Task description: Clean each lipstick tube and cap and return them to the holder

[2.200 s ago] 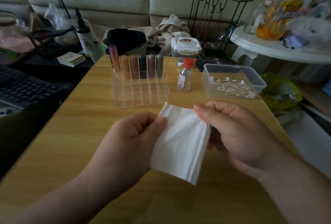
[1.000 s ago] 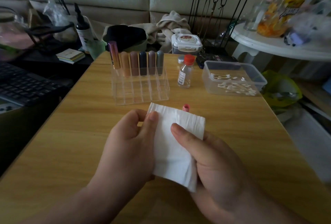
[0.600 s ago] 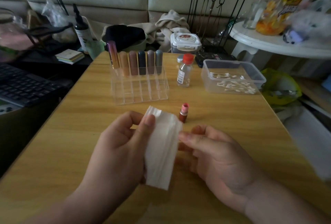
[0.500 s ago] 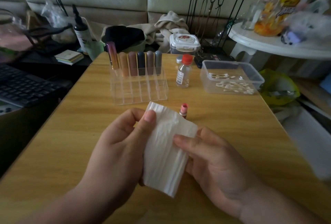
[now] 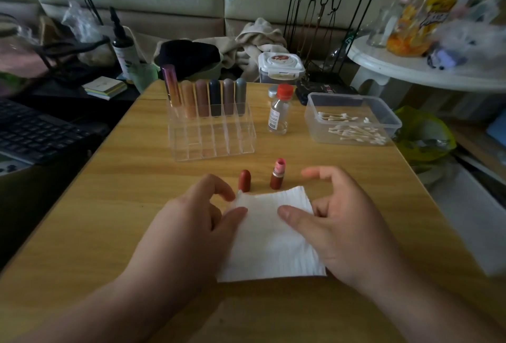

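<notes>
At the left edge of the frame a dark keyboard [image 5: 32, 134] lay beside the wooden table [image 5: 109, 219]. Above centre-left stood the clear holder [image 5: 213, 140], with six capped lipsticks [image 5: 215, 96] upright in its back row and the front compartments unfilled.

Below it, in the lower middle of the frame, the left hand [image 5: 189, 230] pinched the upper left corner of a white tissue [image 5: 271, 246] between thumb and forefinger. Just above that corner the red-brown cap [image 5: 244, 180] stood upright on the table, apart from the holder. Just right of it, not touching, the open lipstick tube [image 5: 277, 175] stood upright with its pink stick showing.

The right hand [image 5: 347, 233] held the tissue's right side, thumb laid on top and curled fingers showing behind the edge, while its forefinger was raised clear, blurred, near the tube.

Toward the upper right, a small clear bottle [image 5: 278, 112] with a red top stood beside the holder, and further right a plastic container [image 5: 356, 97] held cotton swabs [image 5: 356, 134].
</notes>
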Demonstrator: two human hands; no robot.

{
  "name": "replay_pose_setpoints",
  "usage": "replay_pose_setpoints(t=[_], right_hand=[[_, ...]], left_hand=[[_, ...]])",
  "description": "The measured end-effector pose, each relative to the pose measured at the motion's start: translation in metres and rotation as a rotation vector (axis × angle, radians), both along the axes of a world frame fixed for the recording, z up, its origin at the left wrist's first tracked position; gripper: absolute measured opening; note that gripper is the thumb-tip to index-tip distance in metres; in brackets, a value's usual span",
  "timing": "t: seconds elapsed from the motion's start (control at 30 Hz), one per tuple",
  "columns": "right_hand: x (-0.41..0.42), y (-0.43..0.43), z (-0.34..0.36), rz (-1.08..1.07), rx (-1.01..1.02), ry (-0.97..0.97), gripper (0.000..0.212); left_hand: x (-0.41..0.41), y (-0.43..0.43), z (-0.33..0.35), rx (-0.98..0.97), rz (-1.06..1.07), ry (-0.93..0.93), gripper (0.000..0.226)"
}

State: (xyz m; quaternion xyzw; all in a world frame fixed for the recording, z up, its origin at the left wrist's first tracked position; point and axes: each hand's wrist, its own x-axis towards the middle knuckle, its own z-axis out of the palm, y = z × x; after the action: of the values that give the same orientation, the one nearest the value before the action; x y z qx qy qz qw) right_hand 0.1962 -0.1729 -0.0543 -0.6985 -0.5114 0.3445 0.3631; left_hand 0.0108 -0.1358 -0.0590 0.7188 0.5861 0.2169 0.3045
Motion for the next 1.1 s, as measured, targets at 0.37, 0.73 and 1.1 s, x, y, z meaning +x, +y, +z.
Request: replay_pose_setpoints(t=[0.37,0.73,1.1], right_hand=[[0.006,0.002,-0.014,0.246,0.018,-0.621,0.017],[0.029,-0.001,0.024,0.504,-0.353,-0.658,0.043],[0.047,0.021,0.037,0.198,0.073,-0.391,0.027]], left_hand=[[-0.003,0.01,-0.017,0.428,-0.336,0.443,0.049],[-0.025,0.007,-0.047,0.383,-0.669,0.635,0.066],[-0.025,0.015,0.0,0.418,-0.537,0.224,0.035]])
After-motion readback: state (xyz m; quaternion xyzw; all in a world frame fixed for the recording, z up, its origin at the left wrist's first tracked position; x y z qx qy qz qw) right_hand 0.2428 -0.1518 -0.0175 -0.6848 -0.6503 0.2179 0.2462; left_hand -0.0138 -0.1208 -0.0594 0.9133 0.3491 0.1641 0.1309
